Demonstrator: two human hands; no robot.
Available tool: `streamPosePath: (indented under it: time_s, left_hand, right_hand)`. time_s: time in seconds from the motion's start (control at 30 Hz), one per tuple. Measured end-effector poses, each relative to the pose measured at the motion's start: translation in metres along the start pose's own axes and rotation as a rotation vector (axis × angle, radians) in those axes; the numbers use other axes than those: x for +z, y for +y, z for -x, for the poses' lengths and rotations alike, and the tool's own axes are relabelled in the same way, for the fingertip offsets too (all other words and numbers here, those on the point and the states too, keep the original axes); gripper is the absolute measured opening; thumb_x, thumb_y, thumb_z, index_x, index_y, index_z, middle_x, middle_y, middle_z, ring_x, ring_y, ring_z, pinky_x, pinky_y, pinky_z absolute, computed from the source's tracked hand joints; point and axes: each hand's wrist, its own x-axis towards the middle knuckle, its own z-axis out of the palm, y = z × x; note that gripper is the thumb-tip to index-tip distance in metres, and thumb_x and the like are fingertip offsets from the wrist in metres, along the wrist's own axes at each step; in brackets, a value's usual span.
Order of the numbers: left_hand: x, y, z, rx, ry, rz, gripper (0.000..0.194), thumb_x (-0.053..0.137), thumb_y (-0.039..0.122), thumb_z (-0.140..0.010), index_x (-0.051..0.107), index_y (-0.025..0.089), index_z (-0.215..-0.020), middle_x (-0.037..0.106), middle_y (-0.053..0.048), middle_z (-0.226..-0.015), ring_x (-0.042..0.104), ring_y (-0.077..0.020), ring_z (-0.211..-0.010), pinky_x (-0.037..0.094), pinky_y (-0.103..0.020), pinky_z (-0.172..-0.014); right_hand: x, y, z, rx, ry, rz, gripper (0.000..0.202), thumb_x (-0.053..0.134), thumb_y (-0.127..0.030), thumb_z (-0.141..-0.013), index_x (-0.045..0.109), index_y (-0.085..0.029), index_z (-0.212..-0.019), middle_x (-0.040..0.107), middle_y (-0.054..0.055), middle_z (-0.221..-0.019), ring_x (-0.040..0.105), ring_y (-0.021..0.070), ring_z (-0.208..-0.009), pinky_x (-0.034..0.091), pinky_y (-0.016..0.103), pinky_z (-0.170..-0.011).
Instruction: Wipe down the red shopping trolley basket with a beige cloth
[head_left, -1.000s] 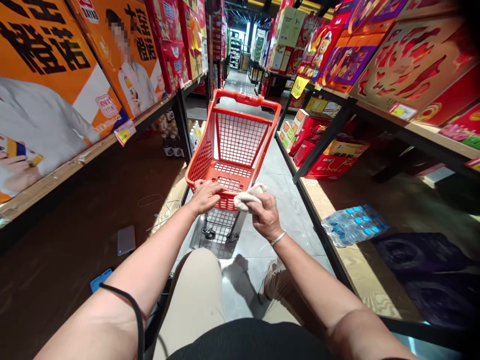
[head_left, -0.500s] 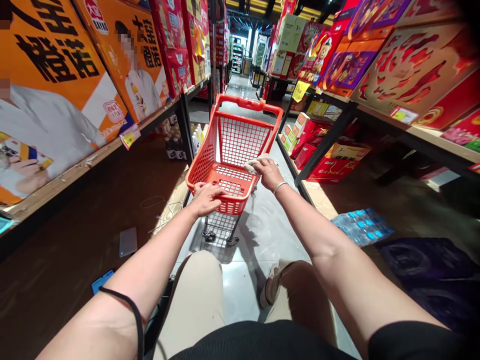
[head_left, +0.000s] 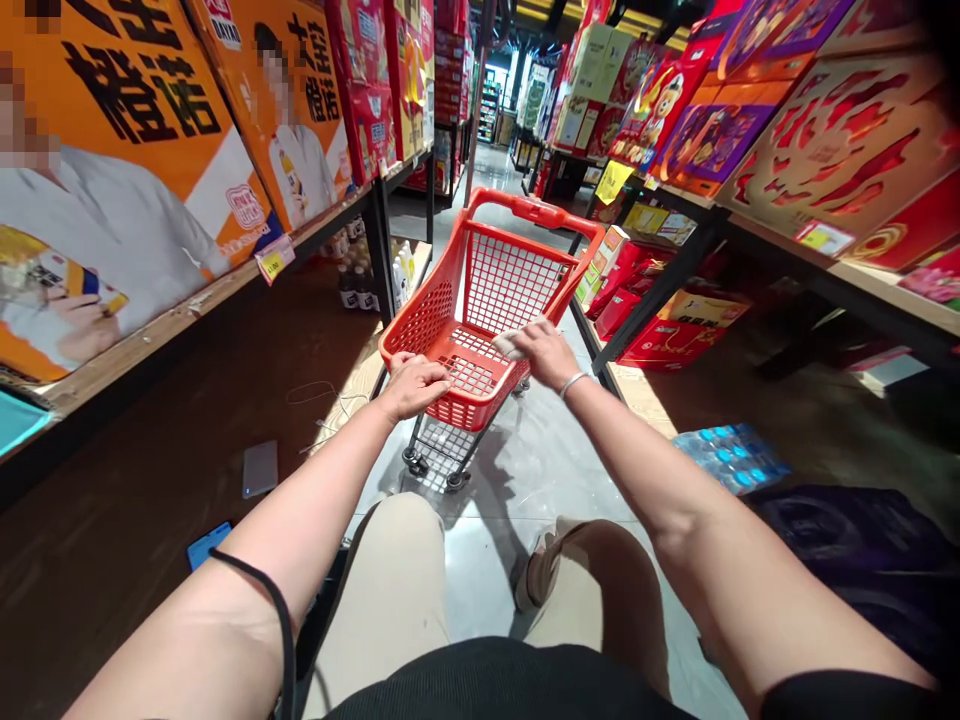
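Note:
A red plastic shopping cart point(head_left: 517, 285) stands in front of my knees, its handle at the far end and its mesh basket holding nothing. My left hand point(head_left: 414, 386) is closed over the near left corner of the basket's rim. On the right side rim lies my right hand point(head_left: 546, 352), fingers wrapped round a pale cloth point(head_left: 510, 345) and pressing it against the cart. Part of the cloth is hidden under the fingers.
Shelves of orange drink cartons point(head_left: 142, 150) line the left, red and gold gift boxes point(head_left: 847, 150) the right. Below lie a power bank point(head_left: 260, 469), a blue phone point(head_left: 208, 545) and packed water bottles point(head_left: 731, 458). A grey tiled aisle point(head_left: 491, 165) runs ahead between shelves.
The cart's handle end has swung to the right, so the cart stands more askew. My right hand has shifted slightly right with the rim, still on the cloth. My left hand keeps its grip.

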Motion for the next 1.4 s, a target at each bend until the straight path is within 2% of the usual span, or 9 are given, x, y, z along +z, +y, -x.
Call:
streamPosePath:
  time_s: [0.1,0.17,0.3,0.47,0.73,1.0,1.1,1.27,1.4]
  left_hand:
    - [0.001,0.0,0.0,0.008,-0.003,0.005,0.027,0.052,0.044,-0.084,0.069,0.025,-0.075,0.075,0.002,-0.085,0.057,-0.0198,-0.091,0.022,-0.049,-0.106]
    - [0.001,-0.002,0.001,0.021,0.013,0.01,0.029,0.054,0.048,-0.083,0.068,0.025,-0.072,0.074,0.002,-0.082,0.058,-0.02,-0.091,0.022,-0.049,-0.107]
    - [-0.001,-0.006,0.003,0.068,0.053,0.017,0.03,0.059,0.054,-0.081,0.072,0.026,-0.078,0.076,0.0,-0.092,0.056,-0.0238,-0.106,0.02,-0.05,-0.11]
    - [0.002,-0.004,0.009,0.104,0.076,-0.004,0.028,0.053,0.039,-0.085,0.074,0.03,-0.101,0.071,0.0,-0.121,0.046,-0.0269,-0.128,0.009,-0.055,-0.117]
    - [0.006,0.006,0.015,0.123,0.019,0.061,0.035,0.048,0.052,-0.091,0.071,0.026,-0.085,0.073,-0.001,-0.098,0.056,-0.0218,-0.107,0.014,-0.051,-0.117]
    - [0.006,0.0,0.01,0.1,0.093,0.032,0.042,0.067,0.066,-0.077,0.069,0.024,-0.074,0.073,-0.002,-0.097,0.055,-0.0237,-0.108,0.015,-0.052,-0.117]
    - [0.004,-0.004,0.01,0.105,0.068,0.048,0.039,0.066,0.063,-0.079,0.069,0.024,-0.075,0.074,-0.001,-0.097,0.056,-0.0231,-0.108,0.012,-0.053,-0.119]
    - [0.001,0.0,0.01,0.101,0.051,0.071,0.03,0.068,0.056,-0.079,0.072,0.026,-0.08,0.075,-0.001,-0.107,0.054,-0.026,-0.118,0.011,-0.055,-0.119]
    - [0.003,0.007,0.016,0.164,0.024,0.075,0.028,0.059,0.05,-0.088,0.076,0.028,-0.09,0.075,-0.002,-0.104,0.058,-0.0231,-0.111,0.018,-0.051,-0.118]
  right_hand:
    - [-0.004,0.042,-0.021,0.133,-0.056,0.006,0.035,0.047,-0.017,-0.098,0.066,-0.025,-0.126,0.06,0.011,-0.124,0.041,0.0274,-0.12,0.039,0.039,-0.097]
    - [-0.002,0.045,-0.023,0.163,-0.053,-0.003,0.035,0.047,-0.016,-0.097,0.066,-0.025,-0.124,0.059,0.011,-0.123,0.04,0.0282,-0.121,0.039,0.041,-0.1]
    - [0.019,-0.005,0.006,0.203,0.116,-0.116,0.038,0.045,-0.014,-0.095,0.065,-0.024,-0.126,0.058,0.012,-0.122,0.039,0.0295,-0.122,0.036,0.047,-0.107]
    - [0.043,-0.061,0.048,0.052,0.325,-0.305,0.053,0.052,-0.008,-0.084,0.059,-0.026,-0.134,0.05,0.009,-0.141,0.034,0.0288,-0.134,0.026,0.052,-0.118]
    - [0.043,0.012,0.024,0.302,0.465,-0.289,0.056,0.047,-0.004,-0.075,0.064,-0.022,-0.125,0.052,0.01,-0.138,0.039,0.029,-0.13,0.032,0.054,-0.114]
    - [0.047,-0.071,0.058,0.062,0.381,-0.331,0.057,0.053,-0.006,-0.079,0.062,-0.027,-0.132,0.052,0.008,-0.141,0.035,0.0301,-0.132,0.034,0.051,-0.114]
    - [0.046,-0.06,0.055,-0.038,0.337,-0.344,0.057,0.05,-0.005,-0.082,0.063,-0.03,-0.132,0.054,0.005,-0.141,0.039,0.0272,-0.133,0.033,0.049,-0.116]
    - [0.043,-0.006,0.032,0.196,0.493,-0.344,0.053,0.051,-0.005,-0.078,0.066,-0.024,-0.126,0.055,0.009,-0.138,0.04,0.029,-0.131,0.033,0.052,-0.115]
    - [0.064,-0.029,0.044,0.156,0.478,-0.378,0.053,0.052,-0.01,-0.082,0.062,-0.029,-0.13,0.05,0.008,-0.143,0.036,0.0294,-0.136,0.031,0.055,-0.116]
